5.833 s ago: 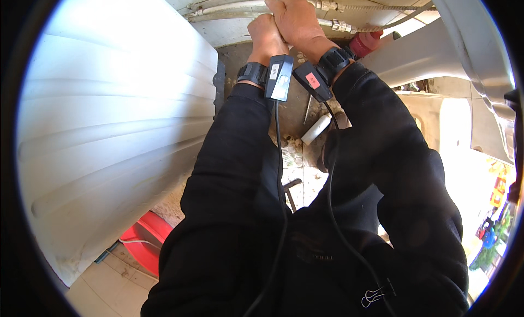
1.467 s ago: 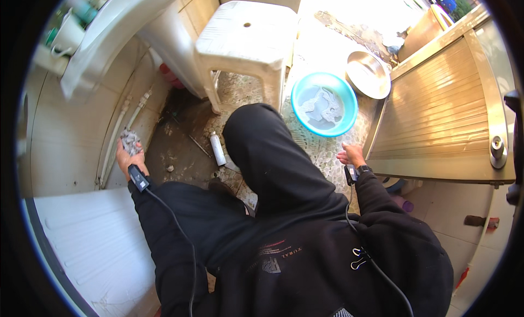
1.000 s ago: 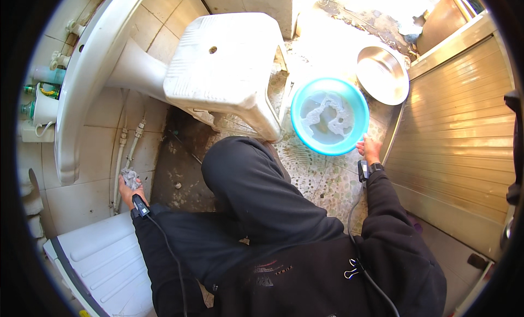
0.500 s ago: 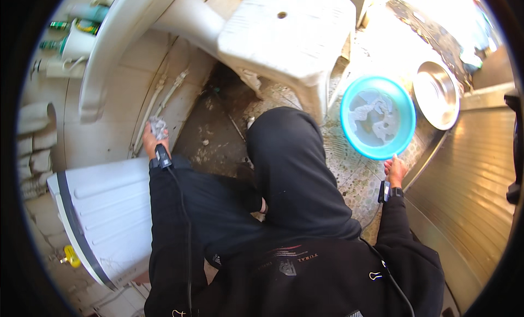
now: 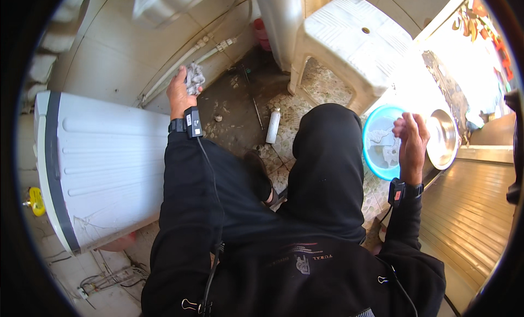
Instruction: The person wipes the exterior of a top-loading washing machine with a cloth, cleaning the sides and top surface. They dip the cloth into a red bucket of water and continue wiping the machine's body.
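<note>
My left hand (image 5: 181,96) grips a crumpled grey-white cloth (image 5: 195,77) beside the white wall pipes (image 5: 202,44). My right hand (image 5: 412,139) is raised in front of the light-blue basin (image 5: 370,159), its fingers loosely bent and apart, with nothing visible in them. In that basin is cloudy water with pale foamy patches; a steel basin (image 5: 451,139) stands just to its right, partly behind the hand.
A white plastic stool (image 5: 349,28) stands by a white pedestal (image 5: 273,17). A white bottle (image 5: 273,126) and thin rod (image 5: 256,109) lie on the dirty floor (image 5: 218,134). The ribbed white appliance (image 5: 103,169) is at left, a metal door (image 5: 469,213) at right.
My right hand has risen from beside the blue basin to in front of it. My left hand still holds the cloth. The view has swung, so the basins appear farther right.
</note>
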{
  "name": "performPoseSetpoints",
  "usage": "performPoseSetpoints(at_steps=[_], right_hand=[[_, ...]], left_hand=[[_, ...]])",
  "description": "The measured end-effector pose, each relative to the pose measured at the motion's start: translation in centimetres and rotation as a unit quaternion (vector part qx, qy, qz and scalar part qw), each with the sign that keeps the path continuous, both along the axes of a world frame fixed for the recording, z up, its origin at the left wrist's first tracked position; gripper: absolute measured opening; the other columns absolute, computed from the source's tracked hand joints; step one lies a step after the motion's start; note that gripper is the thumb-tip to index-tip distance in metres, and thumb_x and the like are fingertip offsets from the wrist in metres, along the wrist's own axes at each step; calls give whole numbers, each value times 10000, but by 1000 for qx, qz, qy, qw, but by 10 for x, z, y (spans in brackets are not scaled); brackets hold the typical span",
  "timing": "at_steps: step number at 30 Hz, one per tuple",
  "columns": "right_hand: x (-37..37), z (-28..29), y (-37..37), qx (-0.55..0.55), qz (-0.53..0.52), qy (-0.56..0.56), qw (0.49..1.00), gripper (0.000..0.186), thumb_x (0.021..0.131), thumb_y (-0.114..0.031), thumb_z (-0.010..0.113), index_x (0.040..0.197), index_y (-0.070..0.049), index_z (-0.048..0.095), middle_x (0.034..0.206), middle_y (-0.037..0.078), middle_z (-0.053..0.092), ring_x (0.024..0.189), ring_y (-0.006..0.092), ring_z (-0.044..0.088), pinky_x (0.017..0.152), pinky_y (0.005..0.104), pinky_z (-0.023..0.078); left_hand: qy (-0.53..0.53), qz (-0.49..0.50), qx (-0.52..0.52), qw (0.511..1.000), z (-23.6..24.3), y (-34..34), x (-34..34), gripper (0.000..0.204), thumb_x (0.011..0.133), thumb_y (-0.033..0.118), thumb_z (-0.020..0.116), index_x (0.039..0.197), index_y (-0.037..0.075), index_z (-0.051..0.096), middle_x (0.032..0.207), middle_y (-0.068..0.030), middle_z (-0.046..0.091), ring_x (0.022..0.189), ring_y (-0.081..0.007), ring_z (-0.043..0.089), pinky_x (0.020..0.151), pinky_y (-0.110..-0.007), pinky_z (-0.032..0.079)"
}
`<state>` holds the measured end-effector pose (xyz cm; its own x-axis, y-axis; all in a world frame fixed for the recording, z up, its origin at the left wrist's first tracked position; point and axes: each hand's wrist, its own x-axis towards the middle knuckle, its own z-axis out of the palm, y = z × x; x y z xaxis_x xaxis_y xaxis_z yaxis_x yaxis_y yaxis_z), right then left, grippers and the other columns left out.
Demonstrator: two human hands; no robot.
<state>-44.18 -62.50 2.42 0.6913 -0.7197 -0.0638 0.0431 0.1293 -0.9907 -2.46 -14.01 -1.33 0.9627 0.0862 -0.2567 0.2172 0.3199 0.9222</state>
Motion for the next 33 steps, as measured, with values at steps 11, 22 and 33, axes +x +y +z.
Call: performPoseSetpoints(at_steps=[11, 22, 33], right_hand=[[180, 141, 148, -262, 273, -30, 925, 245, 1105, -218, 656, 1115, 18, 721, 894, 84, 737, 776, 145, 703, 749, 283, 567], [333, 85, 286, -243, 418, -58, 873, 407, 1010, -230, 779, 1231, 82, 639, 898, 196, 786, 775, 236, 760, 722, 370, 588], [319, 67, 314, 61, 650, -61, 755, 824, 996, -340, 845, 1608, 43, 447, 1328, 166, 683, 1038, 216, 742, 786, 334, 673]], left_hand=[[11, 73, -127, 989, 32, 13, -21, 258, 1032, 259, 763, 1124, 30, 688, 1043, -126, 776, 832, -308, 763, 566, -472, 553], [10, 11, -91, 996, 72, -5, -49, 245, 1012, 197, 696, 1167, 7, 702, 1061, -164, 771, 863, -316, 750, 656, -473, 615], [-58, 29, -90, 994, 111, 12, -136, 195, 947, 77, 800, 1072, -49, 720, 934, -119, 758, 736, -181, 733, 588, -328, 585]])
